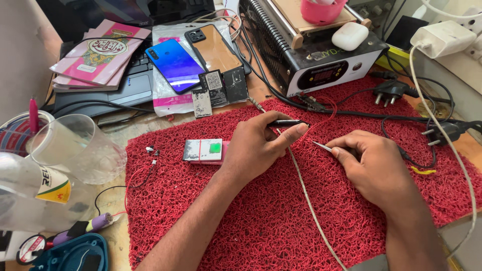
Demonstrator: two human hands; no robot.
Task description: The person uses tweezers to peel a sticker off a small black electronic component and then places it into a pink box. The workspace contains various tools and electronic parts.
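Two bare hands work over a red looped mat [281, 221] that covers most of the wooden bench in front of us. Nearest us on the left: a blue case [75, 256], a purple-tipped tool [93, 224], clear plastic cups [75, 148] lying on their sides. A thin pale cable [309, 200] runs up the mat from our lower edge, between the forearms, toward the hands.

Our left hand [256, 148] rests on the mat, fingers pressed together around a slim black probe [286, 122], tip pointing right. Our right hand [374, 168] is pinched shut on metal tweezers [321, 146], tip aimed left and just short of the left fingertips; we cannot tell whether the tweezers touch the cable. Just left of the left hand lies a small flat battery pack [203, 149] with a green patch on a pink backing, touching the mat. A fine red wire [329, 113] loops just beyond the fingers.

Farther out: black mains plugs [391, 90] on the mat's right edge, a white charger [442, 37] on the ledge. Beyond the mat: small circuit boards [218, 88], a blue phone [173, 64], an orange-backed phone [216, 47], pink booklets [100, 55] on a laptop [125, 88]. At the back, a black heating station [321, 65] carries a white earbud case [350, 35] and a pink cup [321, 11].
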